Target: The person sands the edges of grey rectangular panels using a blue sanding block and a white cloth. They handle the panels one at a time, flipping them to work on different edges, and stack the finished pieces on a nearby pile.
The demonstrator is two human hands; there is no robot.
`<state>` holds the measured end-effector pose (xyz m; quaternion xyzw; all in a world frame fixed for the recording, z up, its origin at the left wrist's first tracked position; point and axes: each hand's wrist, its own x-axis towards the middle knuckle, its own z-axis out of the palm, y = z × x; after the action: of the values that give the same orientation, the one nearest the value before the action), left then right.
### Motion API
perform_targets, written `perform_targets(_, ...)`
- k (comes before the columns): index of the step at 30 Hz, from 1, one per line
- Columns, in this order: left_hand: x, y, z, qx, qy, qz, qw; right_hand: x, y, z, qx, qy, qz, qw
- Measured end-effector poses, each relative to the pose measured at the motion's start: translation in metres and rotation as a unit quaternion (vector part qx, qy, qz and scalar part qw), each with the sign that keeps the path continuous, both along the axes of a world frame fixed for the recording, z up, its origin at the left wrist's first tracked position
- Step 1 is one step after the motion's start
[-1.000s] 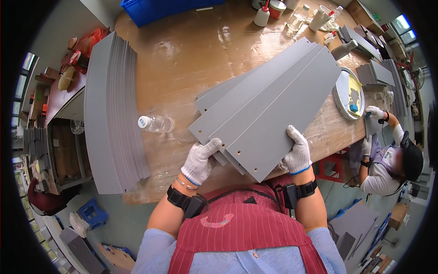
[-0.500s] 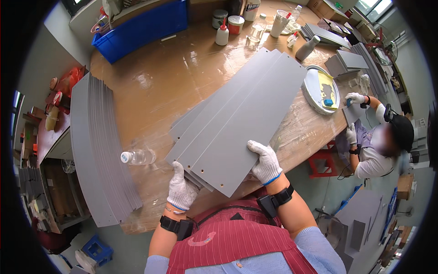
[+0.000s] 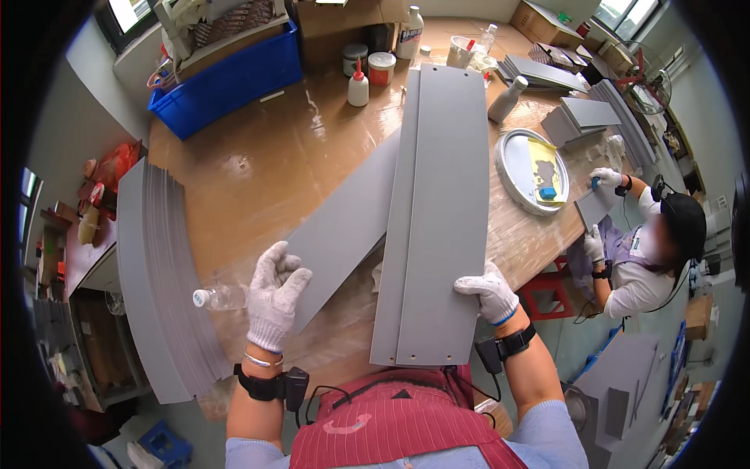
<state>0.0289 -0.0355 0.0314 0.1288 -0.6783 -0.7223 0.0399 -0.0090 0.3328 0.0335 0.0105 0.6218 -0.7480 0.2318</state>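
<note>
A few long grey boards (image 3: 447, 211) lie overlapped, almost straight in front of me, with small holes at their ends. My right hand (image 3: 491, 294), in a white knit glove, grips their right edge near the close end, thumb on top and the other fingers partly hidden. Another grey board (image 3: 336, 227) slants out from under them to the left. Beside its near left edge my gloved left hand (image 3: 275, 301) is raised, fingers apart and slightly bent, with nothing seen in it. A clear plastic bottle (image 3: 223, 297) lies on its side behind that hand.
A tall stack of grey boards (image 3: 160, 289) stands at the left. The film-covered table (image 3: 234, 187) bears a squeeze bottle (image 3: 358, 87), a grey bottle (image 3: 508, 100) and a round lid (image 3: 506, 176) with a yellow sheet. A blue bin (image 3: 234, 86) sits far left; a co-worker (image 3: 637, 242) works at right.
The upper boards have turned from slanting to nearly straight, apart from the board slanting left. My left hand has let go and moved up and left; my right hand has shifted right with the boards.
</note>
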Motion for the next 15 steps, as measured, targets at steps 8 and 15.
perform_targets(8,-0.094,0.068,0.037,0.408,0.053,-0.136,0.901,-0.065,0.043,0.046,0.058,-0.060,0.239,0.968)
perform_targets(15,-0.070,0.095,0.035,0.449,0.021,0.102,0.888,-0.124,0.059,0.049,0.044,-0.037,0.424,0.904)
